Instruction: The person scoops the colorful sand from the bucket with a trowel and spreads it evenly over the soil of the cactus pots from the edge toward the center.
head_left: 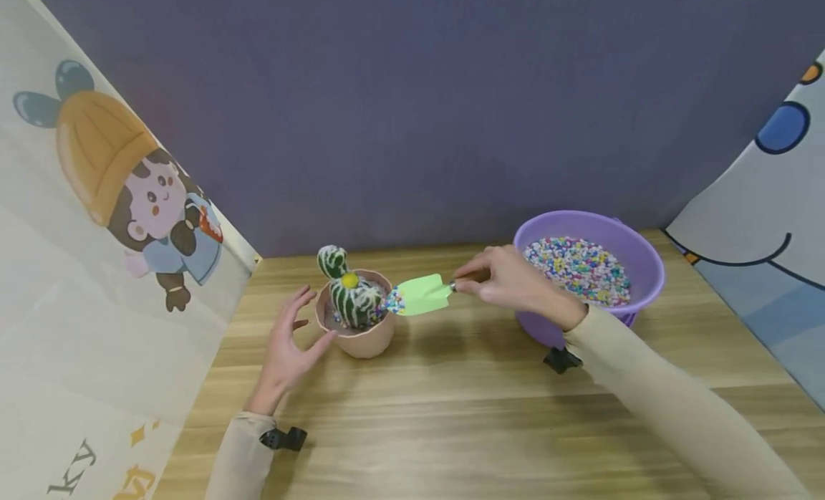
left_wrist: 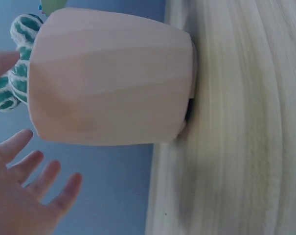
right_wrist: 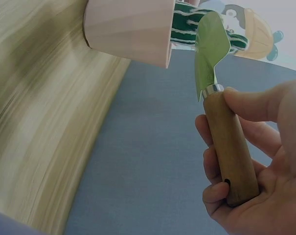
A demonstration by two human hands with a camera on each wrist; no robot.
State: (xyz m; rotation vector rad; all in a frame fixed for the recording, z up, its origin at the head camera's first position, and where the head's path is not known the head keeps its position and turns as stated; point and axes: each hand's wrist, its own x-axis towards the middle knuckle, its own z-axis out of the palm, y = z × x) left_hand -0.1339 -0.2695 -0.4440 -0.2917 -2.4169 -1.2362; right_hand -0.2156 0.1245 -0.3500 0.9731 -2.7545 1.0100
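My right hand (head_left: 505, 279) grips the wooden handle (right_wrist: 231, 149) of a small trowel with a green blade (head_left: 422, 295). Colourful pebbles (head_left: 395, 301) lie on the blade's tip, which reaches over the right rim of a pink flowerpot (head_left: 367, 342). Inside the pot stands a knitted green-and-white cactus (head_left: 354, 303) with a yellow bloom, and some coloured pebbles show around its base. Fingers spread, my left hand (head_left: 290, 349) is at the pot's left side, thumb near the front rim. In the left wrist view its fingers (left_wrist: 42, 178) are apart from the pot wall.
A purple bucket (head_left: 647, 267) holding many coloured pebbles (head_left: 580, 271) stands on the right, partly behind my right forearm. The wooden table (head_left: 412, 428) meets a dark blue-grey partition (head_left: 412, 127) at the back. Printed panels rise at the left and right.
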